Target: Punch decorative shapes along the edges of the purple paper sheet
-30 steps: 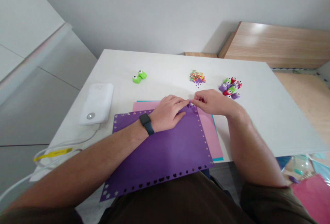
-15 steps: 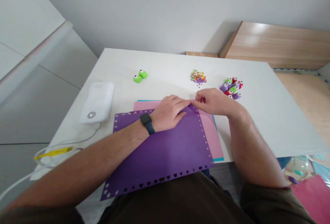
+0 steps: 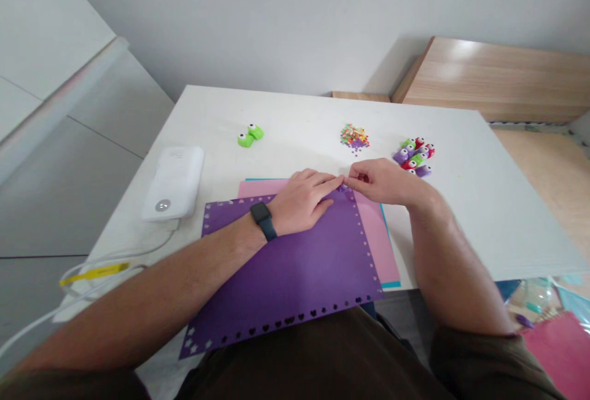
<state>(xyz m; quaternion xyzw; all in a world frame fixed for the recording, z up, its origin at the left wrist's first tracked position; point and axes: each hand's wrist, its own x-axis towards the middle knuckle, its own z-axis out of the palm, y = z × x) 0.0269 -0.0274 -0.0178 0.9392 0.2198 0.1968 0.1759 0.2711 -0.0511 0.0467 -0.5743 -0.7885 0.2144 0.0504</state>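
Observation:
A purple sheet of paper (image 3: 313, 265) lies in front of me, with small star, heart and other shapes punched along its edges. My left hand (image 3: 304, 200) rests flat across its upper part, fingers stretched toward the top right corner. At that corner my right hand (image 3: 375, 180) is closed in a pinch, its fingertips close to my left fingertips. A small light purple bit shows under them, but whatever the right fingers hold is mostly hidden. Beneath the purple sheet are a pink sheet (image 3: 375, 234) and a blue sheet (image 3: 392, 284).
A pile of coloured confetti (image 3: 354, 136) lies beyond my hands. Several craft punches with eyes (image 3: 417, 155) are grouped at right, and green punches (image 3: 250, 136) sit at back left. A white power bank (image 3: 174, 182) with cables stands left on the white table (image 3: 295, 117).
My fingertips at the top right corner have shifted very slightly. The purple sheet and everything else stay in place.

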